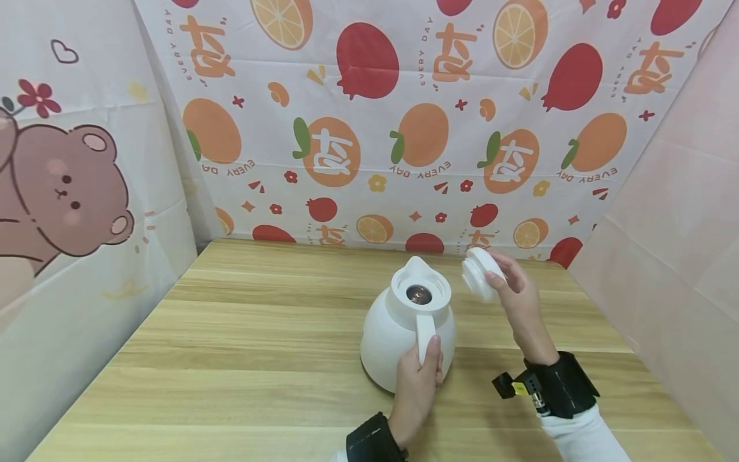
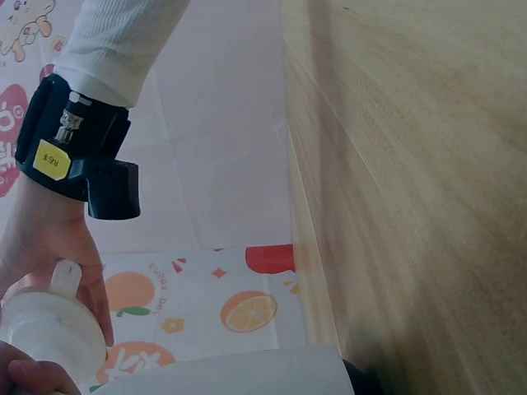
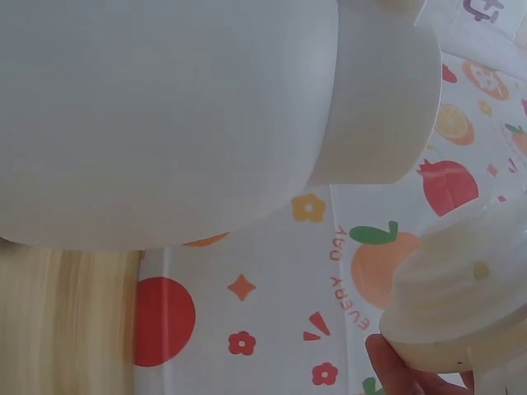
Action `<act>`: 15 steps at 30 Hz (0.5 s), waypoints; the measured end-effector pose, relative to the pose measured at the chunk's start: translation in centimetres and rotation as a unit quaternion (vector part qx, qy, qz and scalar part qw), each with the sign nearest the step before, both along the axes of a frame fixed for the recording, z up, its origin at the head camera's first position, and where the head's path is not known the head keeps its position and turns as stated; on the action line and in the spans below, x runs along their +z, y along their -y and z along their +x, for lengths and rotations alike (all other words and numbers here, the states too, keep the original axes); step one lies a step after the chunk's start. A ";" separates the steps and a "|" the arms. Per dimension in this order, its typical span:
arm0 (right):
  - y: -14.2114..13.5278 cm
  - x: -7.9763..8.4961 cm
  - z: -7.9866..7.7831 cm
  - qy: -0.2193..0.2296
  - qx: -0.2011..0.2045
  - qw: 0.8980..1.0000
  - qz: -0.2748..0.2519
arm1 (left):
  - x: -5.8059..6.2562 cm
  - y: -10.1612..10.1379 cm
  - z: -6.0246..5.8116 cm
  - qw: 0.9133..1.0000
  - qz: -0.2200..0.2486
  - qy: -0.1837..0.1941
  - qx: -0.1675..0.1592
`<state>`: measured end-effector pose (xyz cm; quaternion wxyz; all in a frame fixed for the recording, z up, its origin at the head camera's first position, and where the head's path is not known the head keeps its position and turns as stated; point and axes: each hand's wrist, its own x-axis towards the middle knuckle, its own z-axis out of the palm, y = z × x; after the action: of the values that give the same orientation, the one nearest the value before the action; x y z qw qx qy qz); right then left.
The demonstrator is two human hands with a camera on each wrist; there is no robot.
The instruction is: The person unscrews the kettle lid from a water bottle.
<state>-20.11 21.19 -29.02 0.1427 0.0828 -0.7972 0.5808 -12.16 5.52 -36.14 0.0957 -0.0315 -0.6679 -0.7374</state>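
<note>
A white thermal jug (image 1: 381, 340) stands upright on the wooden table, its round mouth uncovered and its spout pointing away from me. My left hand (image 1: 417, 382) grips the jug's handle (image 1: 425, 335). Off to the right and above the table, my right hand (image 1: 519, 298) holds the white screw lid (image 1: 482, 273) between thumb and fingers, tilted and apart from the jug. The right wrist view shows the lid's ridged thread (image 3: 469, 280) close up beside the large jug body (image 3: 165, 123). In the left wrist view the lid (image 2: 58, 333) is partly covered by left-hand fingers.
The wooden table top (image 1: 231, 359) stretches left and right of the jug. A fruit-printed cloth (image 1: 369, 141) hangs behind the table's back edge. Plain and bear-printed cloths (image 1: 69, 192) hang at the sides. Black camera bands (image 1: 562, 385) circle both wrists.
</note>
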 end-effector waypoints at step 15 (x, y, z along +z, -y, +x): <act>-0.7 -0.2 0.0 0.091 -0.042 0.984 -0.144 | 0.2 0.1 0.0 1.000 -0.011 0.001 0.000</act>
<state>-20.12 21.91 -29.22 0.1041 -0.0254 -0.7176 0.6882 -12.12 5.45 -35.95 0.0949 -0.0316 -0.6757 -0.7303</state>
